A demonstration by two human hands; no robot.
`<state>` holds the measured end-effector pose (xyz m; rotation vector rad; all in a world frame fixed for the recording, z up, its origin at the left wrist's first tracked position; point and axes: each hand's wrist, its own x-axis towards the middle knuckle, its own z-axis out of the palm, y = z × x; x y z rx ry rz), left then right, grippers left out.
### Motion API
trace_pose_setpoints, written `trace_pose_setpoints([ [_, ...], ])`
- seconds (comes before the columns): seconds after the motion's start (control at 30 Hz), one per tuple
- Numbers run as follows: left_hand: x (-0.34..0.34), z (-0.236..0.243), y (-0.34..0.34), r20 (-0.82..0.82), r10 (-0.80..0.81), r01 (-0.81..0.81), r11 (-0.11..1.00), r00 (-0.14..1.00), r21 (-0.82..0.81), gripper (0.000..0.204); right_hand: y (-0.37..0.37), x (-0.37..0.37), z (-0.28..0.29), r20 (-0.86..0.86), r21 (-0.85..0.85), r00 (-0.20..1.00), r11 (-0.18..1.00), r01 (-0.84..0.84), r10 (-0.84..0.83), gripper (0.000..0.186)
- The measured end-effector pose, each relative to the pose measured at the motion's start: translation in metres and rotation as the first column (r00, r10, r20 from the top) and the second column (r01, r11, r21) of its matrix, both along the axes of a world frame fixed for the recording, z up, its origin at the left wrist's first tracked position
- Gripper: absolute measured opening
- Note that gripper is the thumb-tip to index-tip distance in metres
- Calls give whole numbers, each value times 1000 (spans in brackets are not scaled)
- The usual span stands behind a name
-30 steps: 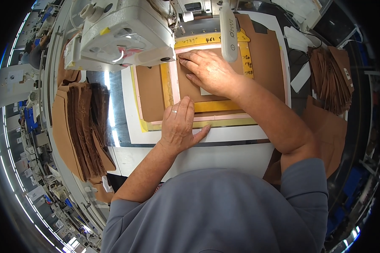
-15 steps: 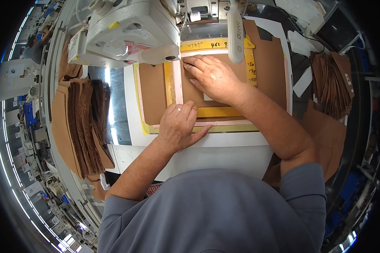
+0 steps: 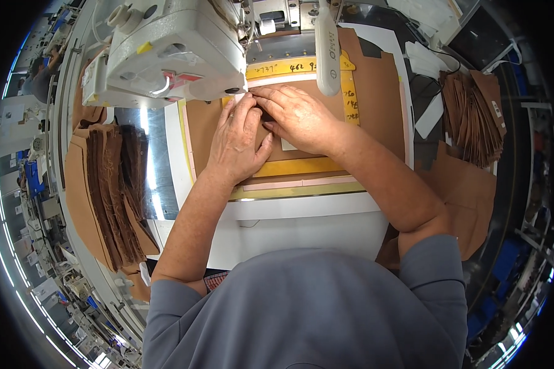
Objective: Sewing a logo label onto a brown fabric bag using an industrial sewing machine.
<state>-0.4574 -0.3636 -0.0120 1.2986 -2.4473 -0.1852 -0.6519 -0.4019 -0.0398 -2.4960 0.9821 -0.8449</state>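
Matt brown leather piece (image 3: 289,157) at centre; glossy white-enamelled sewing machine (image 3: 178,52) upper left; shiny metal plate (image 3: 148,160) left.

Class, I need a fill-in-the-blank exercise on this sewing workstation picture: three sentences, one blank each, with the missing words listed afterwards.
1. Both hands, the left hand and the right hand, press flat on a piece of ____ coloured material.
2. The white sewing machine stands on the person's ____ side of the hands.
3. The person's sleeves are ____ in colour.

Missing words: brown; left; grey
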Motion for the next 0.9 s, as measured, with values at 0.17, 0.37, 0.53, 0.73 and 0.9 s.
trace_pose_setpoints([
  [0.17, 3, -1, -1, 86, 36, -40, 998, 996, 41, 59, -11, -40, 14, 54, -116, 996, 991, 71, -65, 32],
  [0.37, -4, 3, -2, 154, 42, -47, 998, 987, 30, 72, -24, -113, 16, -22, -70, 922, 921, 384, -386, 22],
  [0.53, -5, 1, -3, 236, 79, -82, 997, 969, 4, 75, -24, -108, 15, -39, 29, 919, 919, 394, -392, 24],
  [0.73, -14, 11, -3, 280, 80, -94, 995, 957, 38, 78, -26, -106, 17, -62, -26, 924, 926, 377, -378, 22],
  [0.9, -12, 7, -2, 279, 82, -90, 996, 957, 16, 78, -26, -105, 22, -78, 63, 919, 918, 391, -386, 14],
])
